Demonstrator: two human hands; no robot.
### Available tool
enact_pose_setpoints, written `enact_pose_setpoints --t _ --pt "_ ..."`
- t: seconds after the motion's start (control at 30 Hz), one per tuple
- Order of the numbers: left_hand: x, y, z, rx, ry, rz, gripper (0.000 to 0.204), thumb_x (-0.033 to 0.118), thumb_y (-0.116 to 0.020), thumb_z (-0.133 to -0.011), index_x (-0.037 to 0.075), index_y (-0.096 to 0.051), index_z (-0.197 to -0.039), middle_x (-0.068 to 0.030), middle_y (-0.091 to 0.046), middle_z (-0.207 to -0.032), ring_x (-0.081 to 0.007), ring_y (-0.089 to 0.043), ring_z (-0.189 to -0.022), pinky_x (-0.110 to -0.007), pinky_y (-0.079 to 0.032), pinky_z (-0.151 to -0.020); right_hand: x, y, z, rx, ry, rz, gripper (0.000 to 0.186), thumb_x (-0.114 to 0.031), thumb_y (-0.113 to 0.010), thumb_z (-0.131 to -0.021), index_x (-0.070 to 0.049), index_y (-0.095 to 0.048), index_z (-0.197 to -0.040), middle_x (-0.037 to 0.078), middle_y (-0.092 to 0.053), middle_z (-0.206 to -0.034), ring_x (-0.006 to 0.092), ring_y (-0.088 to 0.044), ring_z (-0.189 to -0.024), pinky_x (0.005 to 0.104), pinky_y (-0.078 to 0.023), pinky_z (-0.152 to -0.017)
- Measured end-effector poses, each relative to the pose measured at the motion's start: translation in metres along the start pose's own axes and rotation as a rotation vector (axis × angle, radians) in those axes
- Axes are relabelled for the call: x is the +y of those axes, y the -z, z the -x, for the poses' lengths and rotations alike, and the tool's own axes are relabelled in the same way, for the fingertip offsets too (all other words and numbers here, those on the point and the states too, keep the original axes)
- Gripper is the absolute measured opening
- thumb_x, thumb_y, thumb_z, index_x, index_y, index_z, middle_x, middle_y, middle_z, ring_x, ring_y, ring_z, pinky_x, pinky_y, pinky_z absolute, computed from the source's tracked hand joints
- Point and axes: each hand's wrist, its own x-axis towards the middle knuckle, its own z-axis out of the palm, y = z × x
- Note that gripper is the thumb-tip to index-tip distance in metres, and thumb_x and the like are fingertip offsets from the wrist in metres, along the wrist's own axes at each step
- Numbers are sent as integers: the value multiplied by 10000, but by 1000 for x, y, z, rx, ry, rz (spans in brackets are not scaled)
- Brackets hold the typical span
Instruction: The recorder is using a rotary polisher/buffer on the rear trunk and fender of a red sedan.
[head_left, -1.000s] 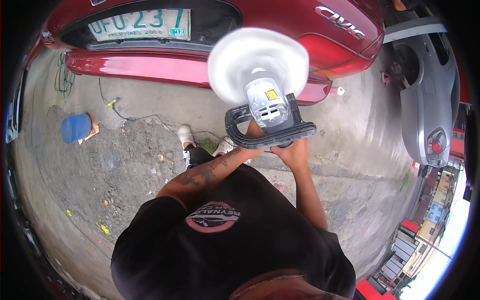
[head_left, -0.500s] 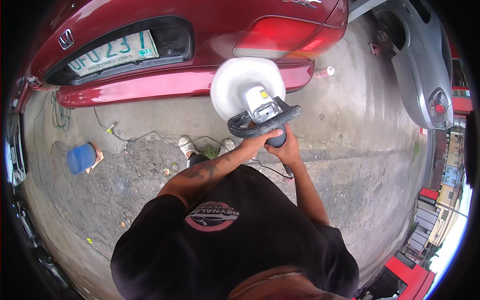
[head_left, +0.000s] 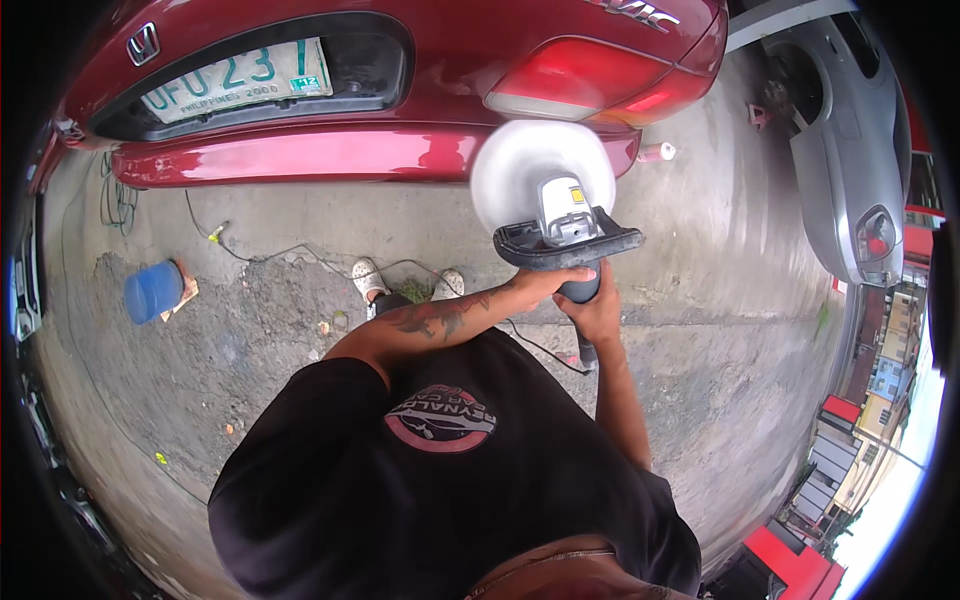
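Observation:
A car polisher point(head_left: 566, 225) with a white round head and a black D-shaped front handle is held out at the rear corner of a red car point(head_left: 450, 95). Its white pad point(head_left: 507, 172) is smeared by spinning and overlaps the bumper point(head_left: 290, 158) just below the tail light point(head_left: 590, 75); whether it touches the paint I cannot tell. My left hand point(head_left: 543, 285) is closed on the polisher just behind the black handle, its fingers partly hidden. My right hand point(head_left: 602, 315) wraps round the dark rear grip. A black cord point(head_left: 545, 345) trails from the tool's end.
On the ground to the left stands a blue bucket-like container point(head_left: 155, 292). The cord point(head_left: 300, 248) runs past my white shoes point(head_left: 448, 284), with a coiled hose or cable point(head_left: 118, 200) farther left. A bottle point(head_left: 657, 152) lies beyond the bumper's corner. A grey car point(head_left: 850, 160) stands at the right.
Both hands have moved the polisher to the right along the bumper, toward its corner. The pad is still a spinning blur, and the view has shifted slightly.

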Motion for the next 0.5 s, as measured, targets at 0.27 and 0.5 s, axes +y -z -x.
enact_pose_setpoints --t 0.27,0.5 --pt "26 24 46 139 71 250 548 195 -847 -790 54 -611 -1265 -85 -641 -1227 -217 -612 -1123 -390 -505 -964 -33 -18 -23 -212 113 -25 924 -167 -881 -628 -83 -438 -1435 176 -687 -1134 323 -693 -1022 400 -544 -885" --pt "25 59 61 203 -129 297 486 224 -787 -858 105 -589 -1286 -53 -610 -1234 -207 -599 -1134 -404 -533 -833 -68 -41 -43 -340 217 3 947 -172 -894 -602 -79 -442 -1430 208 -668 -1193 362 -671 -1106 426 -546 -910"
